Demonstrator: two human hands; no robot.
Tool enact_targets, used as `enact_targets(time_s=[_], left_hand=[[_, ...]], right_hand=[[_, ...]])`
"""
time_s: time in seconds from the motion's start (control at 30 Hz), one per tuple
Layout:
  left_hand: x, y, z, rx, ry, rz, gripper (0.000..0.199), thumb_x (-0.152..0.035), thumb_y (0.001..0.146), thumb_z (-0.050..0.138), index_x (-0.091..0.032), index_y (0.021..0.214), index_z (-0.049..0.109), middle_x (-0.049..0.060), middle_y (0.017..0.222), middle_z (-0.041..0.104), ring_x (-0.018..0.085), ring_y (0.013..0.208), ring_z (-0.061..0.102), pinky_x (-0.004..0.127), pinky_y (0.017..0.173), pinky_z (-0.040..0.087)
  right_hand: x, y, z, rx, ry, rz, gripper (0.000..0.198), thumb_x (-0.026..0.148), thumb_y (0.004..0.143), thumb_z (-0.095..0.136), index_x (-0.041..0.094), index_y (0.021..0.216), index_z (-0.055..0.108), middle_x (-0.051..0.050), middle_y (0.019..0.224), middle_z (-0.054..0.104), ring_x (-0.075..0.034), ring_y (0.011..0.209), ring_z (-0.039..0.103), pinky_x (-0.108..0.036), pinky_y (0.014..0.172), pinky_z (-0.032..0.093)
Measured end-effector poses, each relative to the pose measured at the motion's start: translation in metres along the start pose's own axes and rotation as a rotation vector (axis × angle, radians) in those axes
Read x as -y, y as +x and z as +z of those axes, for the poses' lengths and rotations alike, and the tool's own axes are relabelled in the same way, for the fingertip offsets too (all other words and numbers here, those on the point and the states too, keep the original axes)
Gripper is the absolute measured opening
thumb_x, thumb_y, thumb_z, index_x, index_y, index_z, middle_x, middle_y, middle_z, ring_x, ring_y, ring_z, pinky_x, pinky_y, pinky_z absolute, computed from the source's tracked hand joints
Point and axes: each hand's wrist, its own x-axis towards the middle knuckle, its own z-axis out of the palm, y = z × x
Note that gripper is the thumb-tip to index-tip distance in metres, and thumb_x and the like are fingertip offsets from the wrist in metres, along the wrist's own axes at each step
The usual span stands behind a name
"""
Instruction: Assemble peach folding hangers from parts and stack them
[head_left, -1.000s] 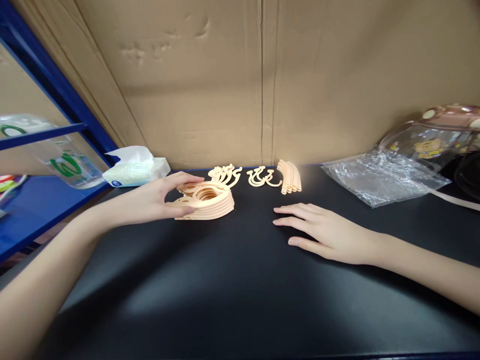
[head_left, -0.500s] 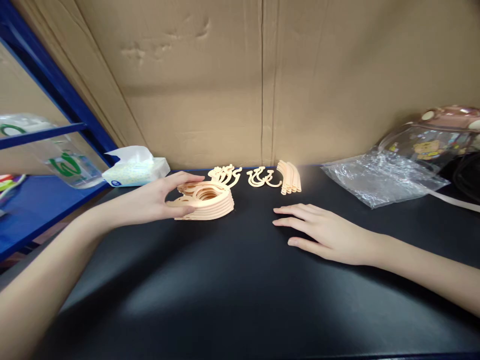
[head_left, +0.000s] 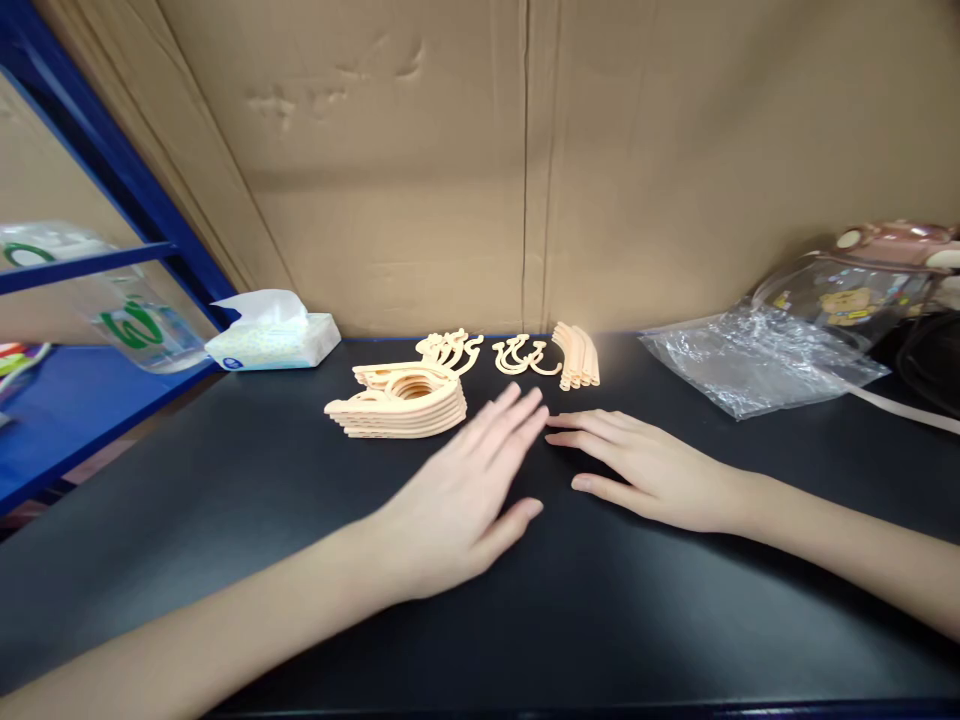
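My left hand point(head_left: 469, 490) is open over the middle of the black table point(head_left: 600, 630), its fingers stretched out and nothing in them. Just beyond it to the left lies a neat stack of peach plastic hanger pieces point(head_left: 412, 412). My right hand point(head_left: 637, 465) is open too, palm down, fingers pointing left close to the left fingertips. Behind the hands sit a small heap of peach pieces with curved ends point(head_left: 450, 350), some loose peach hooks point(head_left: 516, 355), and a bundle of curved peach tubes point(head_left: 577, 355).
A tissue pack point(head_left: 274, 340) stands at the back left, near a blue shelf frame point(head_left: 161, 250) with a clear bottle point(head_left: 146, 320). At the right lie a crumpled clear plastic bag point(head_left: 735, 365) and a transparent bag with a bear print point(head_left: 844, 305). Cardboard point(head_left: 390, 220) walls the back.
My left hand has let go of the stack of hanger pieces and moved right and nearer, towards my right hand. The right hand has barely moved.
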Motion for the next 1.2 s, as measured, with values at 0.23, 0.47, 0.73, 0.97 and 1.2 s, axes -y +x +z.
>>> enact_targets(time_s=[0.23,0.47,0.73,0.97,1.2], left_hand=[[-0.004,0.022,0.034,0.086,-0.080,-0.241,0.064,-0.044,0.097,0.029,-0.005,0.146,0.015,0.012,0.154,0.011,0.024,0.143,0.005,0.043,0.116,0.019],[0.006,0.028,0.035,0.131,-0.058,-0.219,0.062,-0.049,0.096,0.028,-0.007,0.143,0.030,0.014,0.150,0.026,0.027,0.140,0.021,0.045,0.113,0.023],[0.009,0.028,0.033,0.125,-0.054,-0.208,0.063,-0.050,0.095,0.030,-0.008,0.142,0.032,0.013,0.150,0.026,0.028,0.139,0.022,0.046,0.112,0.025],[0.008,0.027,0.032,0.152,-0.059,-0.223,0.062,-0.048,0.096,0.030,-0.007,0.143,0.031,0.014,0.151,0.024,0.028,0.140,0.021,0.046,0.113,0.023],[0.009,0.026,0.031,0.147,-0.071,-0.216,0.062,-0.048,0.096,0.030,-0.008,0.142,0.032,0.014,0.150,0.024,0.028,0.139,0.021,0.045,0.113,0.023]], right_hand=[[0.000,-0.002,0.002,-0.041,-0.107,0.102,0.055,0.051,0.094,0.035,0.016,0.135,0.045,-0.009,0.140,0.044,-0.025,0.127,0.043,-0.045,0.102,0.040],[-0.003,0.001,0.002,-0.081,-0.142,0.082,0.048,0.048,0.094,0.038,0.017,0.127,0.053,-0.008,0.134,0.051,-0.022,0.120,0.049,-0.041,0.100,0.043],[-0.020,0.009,-0.016,-0.185,0.015,0.269,0.031,0.043,0.093,0.043,0.022,0.109,0.060,-0.004,0.112,0.063,-0.020,0.104,0.058,-0.036,0.090,0.046],[-0.063,0.037,-0.040,-0.181,0.048,0.636,0.024,0.042,0.088,0.047,0.021,0.091,0.058,-0.002,0.086,0.068,-0.017,0.077,0.062,-0.027,0.066,0.045],[-0.091,0.086,-0.037,-0.074,-0.121,0.815,0.043,0.055,0.085,0.045,0.016,0.101,0.052,-0.014,0.099,0.065,-0.029,0.091,0.060,-0.037,0.073,0.044]])
